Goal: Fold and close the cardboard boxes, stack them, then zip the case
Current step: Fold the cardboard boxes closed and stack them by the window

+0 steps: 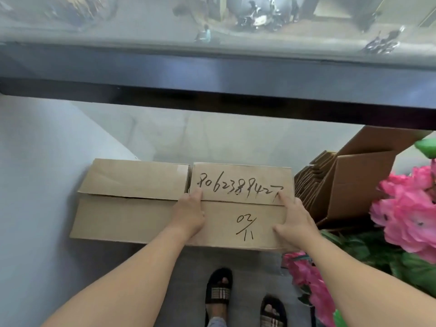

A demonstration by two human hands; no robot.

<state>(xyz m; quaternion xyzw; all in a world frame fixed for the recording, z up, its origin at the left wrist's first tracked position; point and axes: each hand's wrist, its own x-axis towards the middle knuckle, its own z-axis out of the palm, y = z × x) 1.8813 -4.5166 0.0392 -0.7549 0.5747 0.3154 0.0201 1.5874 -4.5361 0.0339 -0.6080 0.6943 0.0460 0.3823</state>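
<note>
Two hands flat on the right cardboard box [240,208]: our left hand [188,212] and right hand [293,217] press its flaps, grasping nothing. Second box [132,199] touches it on the left.

Scene is lit by soft, even daylight; no hard shadows are cast, only faint shade under the cardboard box [179,208]. Strong wide-angle bending is seen above the box, where the dark ledge [212,83] is curved. Beyond the ledge everything is smeared by blur. Pink flowers [405,208] right of the box are oversaturated, slightly soft.
</note>
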